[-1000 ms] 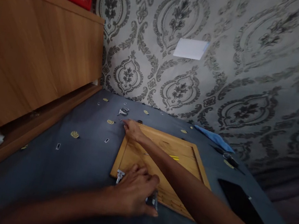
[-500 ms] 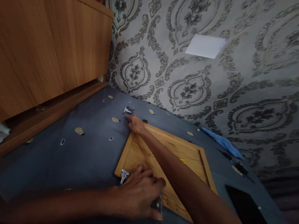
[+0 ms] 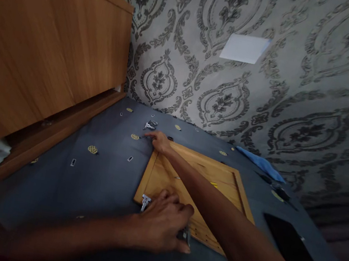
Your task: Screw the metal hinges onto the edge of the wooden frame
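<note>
A framed wooden panel lies flat on the dark blue patterned sheet. My left hand rests over its near edge, fingers curled and thumb apart below. Between thumb and fingers shows part of a metal hinge, mostly covered by the hand. A silvery T-shaped hinge plate sticks out at the panel's near left corner, beside that hand. My right hand is at the far left corner, index finger stretched out to the left, its tip at the sheet. Just beyond it lies another metal hinge.
On the panel lies a thin yellow-handled tool, partly behind my right forearm. To the right are a blue cloth, a dark tool and a long black flat object. A wooden cabinet borders the left; a patterned wall stands behind.
My right index finger has stretched slightly further left over the sheet and covers a small dark thing visible before. The left hand stays in place; the camera view has tilted slightly.
</note>
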`<state>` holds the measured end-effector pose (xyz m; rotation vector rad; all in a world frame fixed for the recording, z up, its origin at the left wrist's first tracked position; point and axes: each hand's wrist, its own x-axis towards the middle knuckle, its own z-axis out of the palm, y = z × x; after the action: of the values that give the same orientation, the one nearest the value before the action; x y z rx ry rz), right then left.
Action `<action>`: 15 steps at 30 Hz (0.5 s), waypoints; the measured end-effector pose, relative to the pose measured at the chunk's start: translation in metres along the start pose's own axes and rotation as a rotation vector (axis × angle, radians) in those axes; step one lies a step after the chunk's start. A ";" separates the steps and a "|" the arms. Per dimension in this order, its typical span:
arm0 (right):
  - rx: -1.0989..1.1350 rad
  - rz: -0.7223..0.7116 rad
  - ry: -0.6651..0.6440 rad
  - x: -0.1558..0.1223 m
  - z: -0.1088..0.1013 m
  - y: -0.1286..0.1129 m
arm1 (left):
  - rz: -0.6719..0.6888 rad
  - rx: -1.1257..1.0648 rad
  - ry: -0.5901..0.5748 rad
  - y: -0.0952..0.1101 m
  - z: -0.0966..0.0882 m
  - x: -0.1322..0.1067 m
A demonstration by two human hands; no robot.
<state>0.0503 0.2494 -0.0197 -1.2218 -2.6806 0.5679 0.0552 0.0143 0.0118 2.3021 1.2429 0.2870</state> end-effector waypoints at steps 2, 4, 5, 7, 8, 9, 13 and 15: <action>0.016 0.029 0.005 0.003 0.001 0.000 | -0.005 -0.010 -0.005 0.000 0.000 0.000; 0.020 0.069 0.021 0.007 0.001 -0.002 | -0.013 -0.008 -0.006 0.001 -0.001 0.000; 0.019 0.088 0.032 0.009 0.001 -0.003 | -0.013 -0.004 -0.006 0.001 -0.001 0.000; 0.014 0.111 0.053 0.013 -0.001 -0.005 | -0.005 0.005 -0.008 0.001 -0.001 0.000; 0.010 0.116 0.062 0.015 -0.002 -0.007 | 0.001 0.009 -0.010 0.001 -0.001 0.000; 0.005 0.115 0.070 0.017 -0.003 -0.009 | 0.002 0.013 -0.012 0.001 -0.001 0.001; -0.028 0.114 0.068 0.022 -0.005 -0.016 | -0.010 0.011 -0.024 0.002 -0.002 0.001; -0.056 0.122 0.056 0.022 -0.003 -0.018 | -0.003 -0.002 -0.038 0.003 -0.005 0.001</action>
<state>0.0246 0.2559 -0.0103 -1.4026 -2.6061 0.4704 0.0556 0.0150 0.0172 2.2930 1.2270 0.2418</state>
